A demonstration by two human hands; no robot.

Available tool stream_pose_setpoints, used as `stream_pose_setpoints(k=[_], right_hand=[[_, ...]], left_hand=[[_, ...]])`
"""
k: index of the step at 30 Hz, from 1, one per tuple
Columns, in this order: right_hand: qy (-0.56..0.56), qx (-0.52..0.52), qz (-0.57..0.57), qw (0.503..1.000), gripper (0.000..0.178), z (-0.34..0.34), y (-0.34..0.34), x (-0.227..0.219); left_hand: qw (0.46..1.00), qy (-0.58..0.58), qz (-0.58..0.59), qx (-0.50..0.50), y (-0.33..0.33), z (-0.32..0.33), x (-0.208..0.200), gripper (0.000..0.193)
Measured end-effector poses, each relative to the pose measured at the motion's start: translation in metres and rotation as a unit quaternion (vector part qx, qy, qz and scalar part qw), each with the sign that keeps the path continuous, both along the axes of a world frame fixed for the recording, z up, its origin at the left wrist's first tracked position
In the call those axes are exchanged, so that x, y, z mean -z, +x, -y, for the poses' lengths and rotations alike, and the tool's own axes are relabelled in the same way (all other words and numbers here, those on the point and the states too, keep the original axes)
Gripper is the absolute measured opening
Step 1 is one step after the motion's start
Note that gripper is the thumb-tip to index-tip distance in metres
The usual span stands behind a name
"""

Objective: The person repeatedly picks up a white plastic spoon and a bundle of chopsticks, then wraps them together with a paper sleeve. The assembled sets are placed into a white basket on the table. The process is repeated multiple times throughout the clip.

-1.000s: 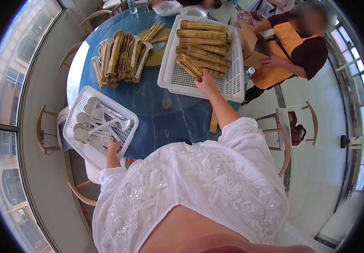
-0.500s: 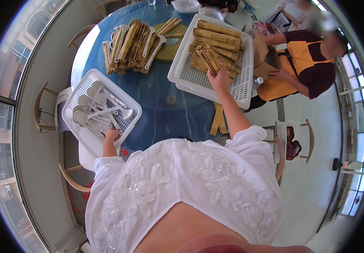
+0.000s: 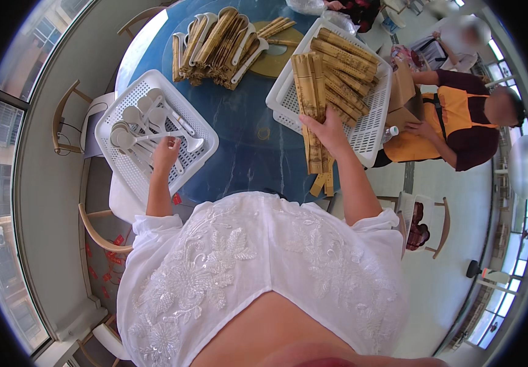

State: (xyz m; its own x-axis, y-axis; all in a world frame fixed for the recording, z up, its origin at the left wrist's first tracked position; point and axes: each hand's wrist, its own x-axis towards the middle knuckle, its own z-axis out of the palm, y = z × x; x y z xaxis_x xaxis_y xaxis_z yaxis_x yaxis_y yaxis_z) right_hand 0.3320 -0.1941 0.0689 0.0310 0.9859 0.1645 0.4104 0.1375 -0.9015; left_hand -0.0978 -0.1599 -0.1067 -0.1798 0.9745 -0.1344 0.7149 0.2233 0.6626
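Inside the left white basket point(image 3: 206, 125), my left hand point(image 3: 166, 153) has its fingers closed at the handle of a white long-handled ladle point(image 3: 194, 144). More white ladles point(image 3: 130, 115) lie loosely heaped around it. My right hand point(image 3: 330, 131) grips a long, flat gold-brown patterned sleeve point(image 3: 310, 79), thumb on top, held upright over the near left edge of the right white basket point(image 3: 371, 144). Similar flat sleeves point(image 3: 346, 76) are stacked slantwise in that basket. Fingers of the right hand behind the sleeve are hidden.
On the blue marbled table point(image 3: 233, 159), a pile of sleeved ladles point(image 3: 224, 43) lies at the far side. Loose sleeve pieces point(image 3: 322, 183) rest at the near edge. A co-worker in an orange apron point(image 3: 456, 119) handles a cardboard box point(image 3: 401, 92) at right, beside a bottle point(image 3: 391, 131).
My right hand has lifted a sleeve from the stack and brought it to the basket's near left edge. The left hand has reached farther into the ladles. The view has shifted.
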Motion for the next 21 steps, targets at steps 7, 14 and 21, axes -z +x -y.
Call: stream_pose_setpoints(k=[7,14,21], right_hand=[[-0.225,-0.055,-0.111,0.966,0.049,0.022,-0.054,0.0],[-0.099,-0.142,0.076,0.982,0.067,0.05,-0.087,0.02],[-0.133,-0.084,-0.126,0.98,0.08,0.066,-0.078,0.048]], left_hand=[[0.872,-0.038,0.441,0.21,0.138,0.027,-0.113,0.055],[0.762,-0.175,0.609,0.131,0.196,0.039,-0.135,0.043],[0.694,-0.188,0.692,0.059,0.189,0.041,-0.127,0.038]])
